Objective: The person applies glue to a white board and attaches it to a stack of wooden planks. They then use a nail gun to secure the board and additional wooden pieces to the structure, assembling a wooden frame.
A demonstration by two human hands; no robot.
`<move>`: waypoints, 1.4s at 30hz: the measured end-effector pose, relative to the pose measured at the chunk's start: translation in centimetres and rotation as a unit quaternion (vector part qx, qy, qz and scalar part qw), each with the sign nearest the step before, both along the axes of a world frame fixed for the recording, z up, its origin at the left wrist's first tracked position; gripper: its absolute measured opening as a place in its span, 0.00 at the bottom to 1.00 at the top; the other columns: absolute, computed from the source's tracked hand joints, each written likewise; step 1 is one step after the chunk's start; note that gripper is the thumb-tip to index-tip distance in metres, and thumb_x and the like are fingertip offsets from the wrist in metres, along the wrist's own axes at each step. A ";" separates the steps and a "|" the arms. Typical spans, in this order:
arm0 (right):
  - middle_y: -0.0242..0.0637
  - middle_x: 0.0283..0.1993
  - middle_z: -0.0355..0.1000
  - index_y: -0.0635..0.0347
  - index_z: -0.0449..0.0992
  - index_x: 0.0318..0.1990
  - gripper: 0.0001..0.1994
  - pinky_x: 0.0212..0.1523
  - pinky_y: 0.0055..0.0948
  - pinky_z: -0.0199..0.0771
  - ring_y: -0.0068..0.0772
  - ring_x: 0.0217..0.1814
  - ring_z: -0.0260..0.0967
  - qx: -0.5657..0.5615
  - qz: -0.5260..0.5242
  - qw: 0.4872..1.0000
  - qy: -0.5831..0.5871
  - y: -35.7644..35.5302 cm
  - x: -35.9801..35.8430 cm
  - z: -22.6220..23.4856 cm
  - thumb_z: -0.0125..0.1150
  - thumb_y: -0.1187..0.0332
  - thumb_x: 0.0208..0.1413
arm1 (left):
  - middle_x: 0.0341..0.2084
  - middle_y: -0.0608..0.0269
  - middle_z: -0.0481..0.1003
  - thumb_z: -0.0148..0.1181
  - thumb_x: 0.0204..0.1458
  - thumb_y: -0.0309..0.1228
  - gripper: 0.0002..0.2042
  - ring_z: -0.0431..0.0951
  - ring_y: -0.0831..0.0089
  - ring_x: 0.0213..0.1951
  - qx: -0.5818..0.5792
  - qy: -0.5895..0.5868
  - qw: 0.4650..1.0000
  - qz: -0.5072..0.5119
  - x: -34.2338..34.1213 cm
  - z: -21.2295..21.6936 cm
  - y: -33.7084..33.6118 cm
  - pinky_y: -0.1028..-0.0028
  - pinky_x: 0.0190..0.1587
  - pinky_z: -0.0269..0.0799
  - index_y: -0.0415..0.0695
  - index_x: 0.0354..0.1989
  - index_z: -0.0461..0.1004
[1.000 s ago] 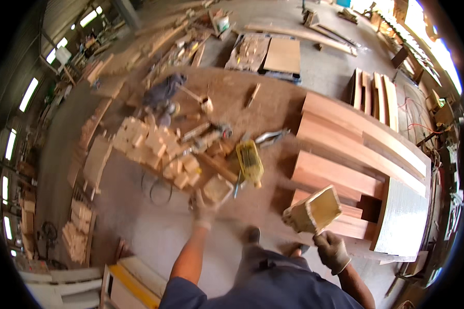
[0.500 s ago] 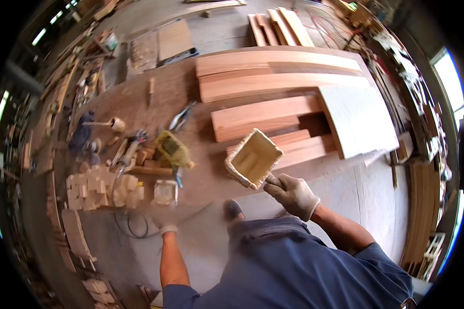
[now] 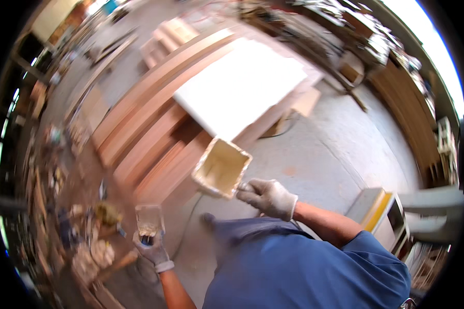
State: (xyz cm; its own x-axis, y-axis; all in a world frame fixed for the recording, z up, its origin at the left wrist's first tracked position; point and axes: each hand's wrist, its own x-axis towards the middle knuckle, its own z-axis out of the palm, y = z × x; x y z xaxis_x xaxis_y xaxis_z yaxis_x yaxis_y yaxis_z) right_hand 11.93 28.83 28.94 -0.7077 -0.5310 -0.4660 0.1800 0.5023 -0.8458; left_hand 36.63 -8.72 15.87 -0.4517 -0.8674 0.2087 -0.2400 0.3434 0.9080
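Standing closest to me is the person in a blue shirt [image 3: 304, 262], hands well apart and each clamped on something. The gloved right hand [image 3: 268, 198] grips the handle of a square, cream-coated box [image 3: 220, 169], open side up and out before the body, likely to keep its contents in and its crusted rim off the clothes. The gloved left hand [image 3: 152, 251] is closed round the near end of a small pale tub [image 3: 150, 220], by the desk's near edge, perhaps gripped there to stay clear of its mouth. Leftward on the desk [image 3: 116, 193] are a yellowish container [image 3: 107, 212] and blurred wood blocks [image 3: 94, 257]. Beyond, reddish boards [image 3: 152, 110] lie side by side, apparently to keep their faces exposed, with a white panel [image 3: 242, 85] across their right ends. I can read no brand, label or writing anywhere.
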 end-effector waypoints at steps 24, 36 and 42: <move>0.22 0.24 0.62 0.58 0.70 0.29 0.19 0.29 0.26 0.62 0.15 0.28 0.58 0.004 -0.485 0.874 0.036 36.6 -23.4 8.7 0.62 0.60 0.73 | 0.55 0.47 0.74 0.87 0.38 0.34 0.41 0.83 0.58 0.50 -0.040 0.030 0.780 -0.623 -59.6 5.3 50.7 0.61 0.52 0.84 0.38 0.61 0.69; 0.37 0.28 0.73 0.65 0.80 0.38 0.23 0.39 0.36 0.74 0.28 0.33 0.70 0.102 -0.346 0.930 0.068 53.9 -40.6 2.7 0.65 0.48 0.68 | 0.47 0.52 0.77 0.84 0.40 0.29 0.32 0.85 0.62 0.42 -0.094 0.045 0.793 -0.600 -75.5 4.8 69.6 0.64 0.45 0.85 0.40 0.54 0.72; 0.36 0.29 0.75 0.66 0.80 0.40 0.27 0.39 0.37 0.75 0.30 0.33 0.72 0.128 -0.273 0.954 0.008 63.0 -51.0 2.3 0.63 0.44 0.69 | 0.42 0.54 0.78 0.80 0.42 0.28 0.29 0.83 0.60 0.38 -0.143 0.015 0.832 -0.535 -80.8 4.6 77.9 0.62 0.42 0.85 0.43 0.52 0.72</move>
State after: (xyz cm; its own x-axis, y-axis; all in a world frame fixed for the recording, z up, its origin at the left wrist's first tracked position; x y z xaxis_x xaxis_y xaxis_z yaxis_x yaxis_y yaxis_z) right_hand -39.08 91.87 31.25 -0.8544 0.0477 -0.5174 0.4611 0.5287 -0.7127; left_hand -44.17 69.16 20.49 -0.9244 0.1165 0.3631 0.3645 0.5494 0.7518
